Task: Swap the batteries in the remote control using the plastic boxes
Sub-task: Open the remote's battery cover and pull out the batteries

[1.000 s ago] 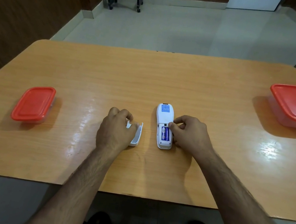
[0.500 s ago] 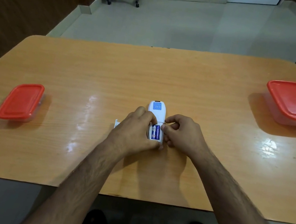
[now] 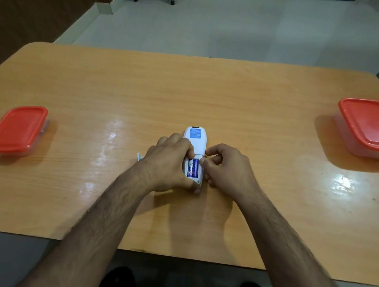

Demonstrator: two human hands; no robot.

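From the head camera I see the white plastic remote control point(image 3: 194, 141) lying face down near the middle of the glossy wooden table point(image 3: 240, 97), its battery bay uncovered and two blue cylindrical batteries point(image 3: 193, 167) side by side inside. My left hand point(image 3: 167, 164) grips the remote's near left side, fingers curled over its edge and thumb under the near end. My right hand point(image 3: 226, 169) pinches at the bay's right rim, thumb tip touching the nearer battery; it lifts nothing yet. A sliver of the white battery cover point(image 3: 140, 157) peeks out behind the left wrist. The small red-lidded clear plastic box point(image 3: 17, 128) sits well to the left, the larger red-lidded clear plastic box point(image 3: 374, 128) far right, both lidded.

To prise cleanly, I judge I should pin the body flat with the left, press the cell toward its spring end, then tip the free end up, one cell at a time.
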